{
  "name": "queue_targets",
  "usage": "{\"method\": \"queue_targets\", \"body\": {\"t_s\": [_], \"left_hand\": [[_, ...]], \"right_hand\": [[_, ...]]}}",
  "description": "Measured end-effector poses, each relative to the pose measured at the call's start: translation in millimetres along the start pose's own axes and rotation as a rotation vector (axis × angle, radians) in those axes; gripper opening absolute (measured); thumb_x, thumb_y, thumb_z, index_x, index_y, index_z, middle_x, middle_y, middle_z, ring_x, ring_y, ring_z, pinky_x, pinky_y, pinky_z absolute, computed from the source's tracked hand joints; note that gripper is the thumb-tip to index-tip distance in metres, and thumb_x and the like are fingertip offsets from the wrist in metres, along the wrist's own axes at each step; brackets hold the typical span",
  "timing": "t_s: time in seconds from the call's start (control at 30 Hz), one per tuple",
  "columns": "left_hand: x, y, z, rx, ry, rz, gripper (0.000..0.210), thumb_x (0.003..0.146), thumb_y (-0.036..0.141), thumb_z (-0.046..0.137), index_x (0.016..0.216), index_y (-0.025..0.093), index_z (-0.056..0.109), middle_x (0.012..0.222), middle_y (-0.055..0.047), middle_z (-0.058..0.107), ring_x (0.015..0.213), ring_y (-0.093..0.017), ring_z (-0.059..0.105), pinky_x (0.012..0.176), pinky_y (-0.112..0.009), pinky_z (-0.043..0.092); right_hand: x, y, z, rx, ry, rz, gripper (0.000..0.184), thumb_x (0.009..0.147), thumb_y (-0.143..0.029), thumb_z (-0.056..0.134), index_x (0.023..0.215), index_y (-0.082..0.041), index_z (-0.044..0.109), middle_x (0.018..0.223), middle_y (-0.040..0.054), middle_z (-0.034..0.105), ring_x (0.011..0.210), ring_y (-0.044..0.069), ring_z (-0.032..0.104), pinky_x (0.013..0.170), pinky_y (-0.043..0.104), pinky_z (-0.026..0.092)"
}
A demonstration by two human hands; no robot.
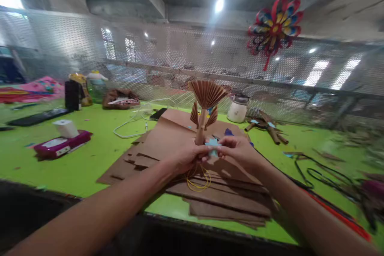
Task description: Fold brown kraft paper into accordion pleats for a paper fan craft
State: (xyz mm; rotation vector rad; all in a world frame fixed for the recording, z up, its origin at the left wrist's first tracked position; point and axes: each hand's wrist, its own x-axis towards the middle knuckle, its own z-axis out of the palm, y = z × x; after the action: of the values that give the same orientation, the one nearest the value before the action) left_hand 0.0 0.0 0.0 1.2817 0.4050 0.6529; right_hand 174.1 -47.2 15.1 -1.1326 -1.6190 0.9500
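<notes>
My left hand is closed around the lower stem of a brown paper craft, a rolled tube topped by a pleated fan with two smaller pleated pieces at its sides. Against the stem's lower end sits a light blue paper cutout, shaped like a star or flower. The fingertips of my right hand pinch its right edge, and my left thumb touches its left side. Yellow string hangs in loops below my hands. Beneath everything lies a stack of brown paper sheets.
On the green table are a purple power strip, a white cable, a white jar and rolled brown tubes. A black cord lies at right. Behind stands a perforated metal screen bearing a colourful flower ornament.
</notes>
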Motion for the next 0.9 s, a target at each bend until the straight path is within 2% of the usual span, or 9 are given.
{"method": "queue_targets", "body": {"t_s": [0.1,0.23,0.3,0.4,0.53,0.67,0.9], "left_hand": [[1,3,0.3,-0.054,-0.018,-0.027,0.019,0.074,0.028,0.060,0.073,0.011,0.051,0.046,0.007,0.036,0.041,-0.003,0.034,0.037,-0.016,0.016],[2,3,-2.8,-0.203,-0.061,-0.036,0.014,0.076,0.028,0.049,0.072,0.015,0.046,0.044,0.006,0.033,0.039,-0.006,0.034,0.036,-0.017,0.014],[2,2,-4.2,-0.262,-0.087,-0.023,0.007,0.070,0.020,0.046,0.074,0.015,0.046,0.044,0.006,0.034,0.039,-0.007,0.034,0.035,-0.018,0.014],[0,0,-3.3,-0.279,-0.133,-0.021,0.015,0.060,0.013,0.043,0.074,0.015,0.047,0.043,0.005,0.033,0.040,-0.008,0.035,0.036,-0.017,0.015],[-1,-2,1.5,-0.283,-0.206,-0.035,0.013,0.059,0.012,0.042,0.071,0.014,0.047,0.043,0.005,0.032,0.039,-0.007,0.031,0.036,-0.017,0.017],[-1,-4,3.7,-0.287,-0.228,-0.008,0.011,0.060,0.012,0.041,0.070,0.015,0.045,0.044,0.006,0.031,0.037,-0.006,0.028,0.036,-0.017,0.017],[1,-9,0.9,-0.216,-0.228,0.005,0.012,0.058,0.014,0.041,0.070,0.015,0.044,0.043,0.004,0.034,0.037,-0.008,0.035,0.034,-0.018,0.017]], "right_hand": [[0,-1,1,0.028,-0.001,0.015,0.025,0.069,-0.038,0.067,0.069,-0.014,0.061,0.058,-0.0013,0.055,0.054,0.009,0.047,0.056,0.025,0.037],[-1,-5,-4,0.109,0.045,-0.018,0.022,0.068,-0.036,0.068,0.069,-0.015,0.063,0.059,-0.0010,0.056,0.056,0.010,0.048,0.058,0.026,0.038],[-2,-8,-8,0.164,0.106,-0.056,0.019,0.068,-0.034,0.069,0.069,-0.016,0.064,0.061,-0.0007,0.057,0.058,0.010,0.048,0.059,0.026,0.038],[-2,-17,-9,0.293,0.185,-0.076,0.016,0.066,-0.032,0.071,0.070,-0.017,0.065,0.062,-0.0010,0.057,0.057,0.009,0.049,0.058,0.025,0.038],[-1,-30,2,0.433,0.181,-0.049,0.017,0.063,-0.030,0.074,0.065,-0.016,0.064,0.058,-0.0017,0.055,0.053,0.008,0.048,0.054,0.024,0.037],[5,-35,16,0.440,0.172,-0.032,0.019,0.062,-0.029,0.074,0.063,-0.014,0.063,0.054,-0.0014,0.054,0.049,0.007,0.045,0.050,0.023,0.034],[18,-22,26,0.365,0.240,-0.061,0.022,0.063,-0.030,0.074,0.059,-0.013,0.060,0.048,-0.0031,0.051,0.044,0.005,0.039,0.044,0.021,0.025]]}}
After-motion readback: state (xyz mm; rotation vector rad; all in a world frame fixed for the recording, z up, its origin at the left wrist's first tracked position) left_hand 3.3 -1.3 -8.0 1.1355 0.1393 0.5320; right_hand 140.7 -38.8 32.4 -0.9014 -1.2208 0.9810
